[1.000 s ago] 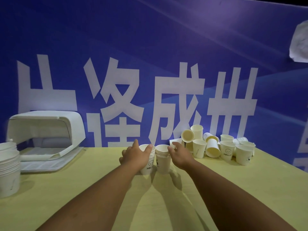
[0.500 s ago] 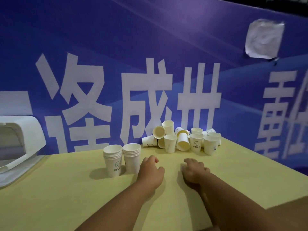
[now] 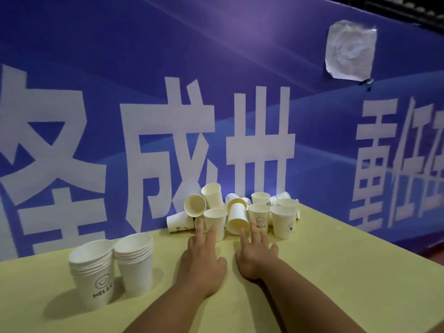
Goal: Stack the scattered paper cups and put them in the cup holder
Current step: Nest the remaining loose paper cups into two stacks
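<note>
Both hands had reached forward to the scattered cups (image 3: 236, 212) heaped against the banner (image 3: 144, 68). The left hand (image 3: 204, 263) and right hand (image 3: 255, 258) each had an empty grip, with straight fingers spread and fingertips at the heap's front cups. Two stacks (image 3: 92, 272) stood apart to the left on the yellow surface (image 3: 336, 272). A paper sheet (image 3: 349, 50) hung on the banner.

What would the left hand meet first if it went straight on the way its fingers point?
Most likely the upright white paper cup directly ahead. The left hand points its straight fingers at it, with the tips seemingly very close, though depth is unclear.
</note>
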Demonstrator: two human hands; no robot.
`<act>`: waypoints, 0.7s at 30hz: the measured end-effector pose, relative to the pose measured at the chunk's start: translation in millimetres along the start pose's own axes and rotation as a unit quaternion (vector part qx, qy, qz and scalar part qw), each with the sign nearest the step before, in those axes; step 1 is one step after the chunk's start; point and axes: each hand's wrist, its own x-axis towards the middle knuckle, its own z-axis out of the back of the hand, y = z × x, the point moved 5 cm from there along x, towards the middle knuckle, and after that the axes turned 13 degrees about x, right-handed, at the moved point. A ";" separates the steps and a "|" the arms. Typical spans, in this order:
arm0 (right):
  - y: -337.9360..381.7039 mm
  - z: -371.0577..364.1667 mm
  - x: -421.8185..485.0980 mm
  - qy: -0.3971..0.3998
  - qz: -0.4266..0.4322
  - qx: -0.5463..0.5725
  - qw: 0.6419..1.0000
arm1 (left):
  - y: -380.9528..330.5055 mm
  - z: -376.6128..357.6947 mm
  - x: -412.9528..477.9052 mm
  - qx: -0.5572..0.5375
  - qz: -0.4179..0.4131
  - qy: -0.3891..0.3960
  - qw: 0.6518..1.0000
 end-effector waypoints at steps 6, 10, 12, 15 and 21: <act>0.3 -0.7 19.1 0.008 0.010 -0.007 1.000 | -7.0 -11.0 30.3 -0.008 -0.072 -0.018 0.997; 0.6 -2.2 24.0 0.008 0.017 -0.002 1.000 | -6.8 -18.0 40.8 -0.005 -0.069 -0.007 0.998; 1.1 -1.7 24.0 0.004 0.020 0.002 1.000 | -5.8 -19.1 42.6 0.002 -0.065 -0.006 0.998; 2.4 0.5 20.4 -0.007 0.029 0.019 0.999 | -4.6 -9.9 38.6 0.016 -0.049 -0.047 0.998; 9.0 14.3 -0.4 -0.067 0.058 0.086 0.992 | 10.8 13.1 8.2 0.058 -0.022 -0.060 0.996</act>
